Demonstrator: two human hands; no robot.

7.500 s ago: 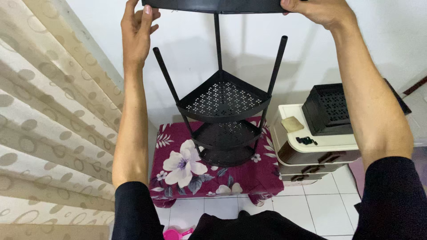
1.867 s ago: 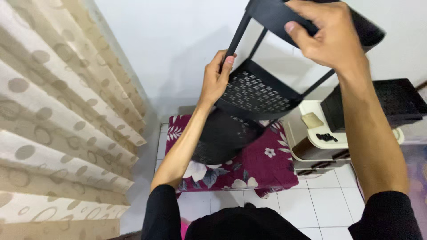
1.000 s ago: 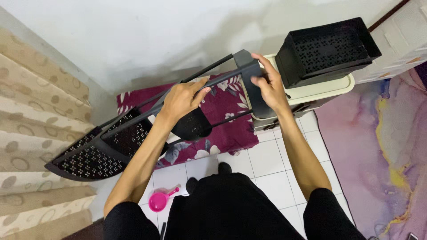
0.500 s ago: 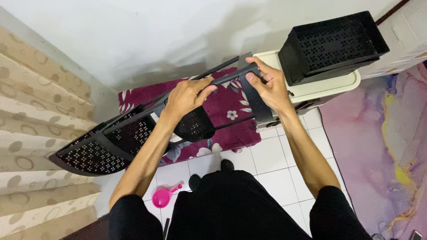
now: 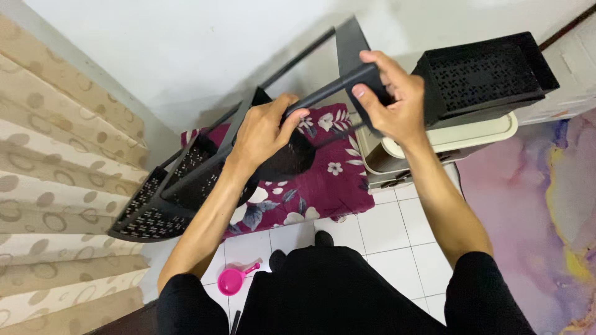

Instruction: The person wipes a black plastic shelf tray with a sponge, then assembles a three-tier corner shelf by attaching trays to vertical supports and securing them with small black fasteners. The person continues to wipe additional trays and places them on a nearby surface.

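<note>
Black corner rack [image 5: 186,192] was held tipped on its side across the view, shelves toward 8 o'clock, one end plate up at 12. L hand [image 5: 264,133] was wrapped shut round a rack pole [image 5: 323,94] near the middle; R hand [image 5: 394,102] gripped shut on the same pole at its top end, by the end plate. As far as can be judged, rack looked mostly put together: shelves sat on the poles, w/ only the top end in hand; whether that joint was seated can't be told. Below lay a maroon floral cloth [image 5: 316,180], white tile floor [image 5: 397,242], a pink scoop [image 5: 234,280] at 7. A black basket [image 5: 487,74] sat on a cream drawer unit [image 5: 447,139] at 2. Beige curtain [image 5: 56,186] at 9, white wall behind.
</note>
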